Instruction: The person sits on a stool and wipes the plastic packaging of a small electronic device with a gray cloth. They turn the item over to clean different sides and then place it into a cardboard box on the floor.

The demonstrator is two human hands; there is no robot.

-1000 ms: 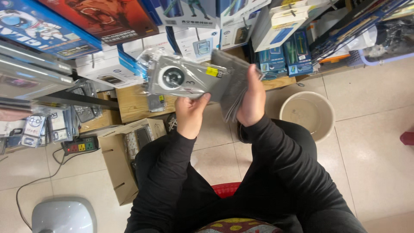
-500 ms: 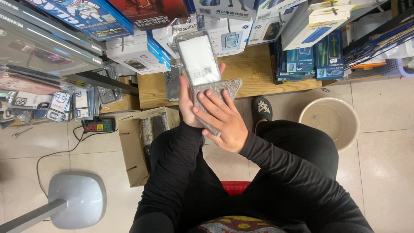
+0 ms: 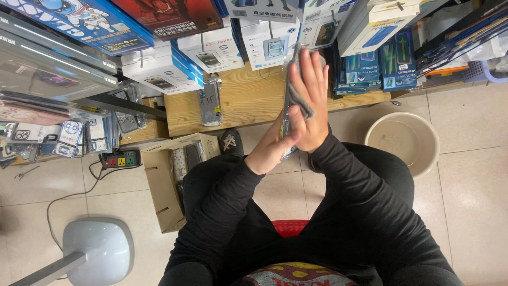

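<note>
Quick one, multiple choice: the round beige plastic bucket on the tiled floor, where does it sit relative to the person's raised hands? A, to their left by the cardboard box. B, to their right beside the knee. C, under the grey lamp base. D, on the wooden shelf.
B: the round beige plastic bucket stands on the tiled floor to the right of the right hand and left hand.
</note>
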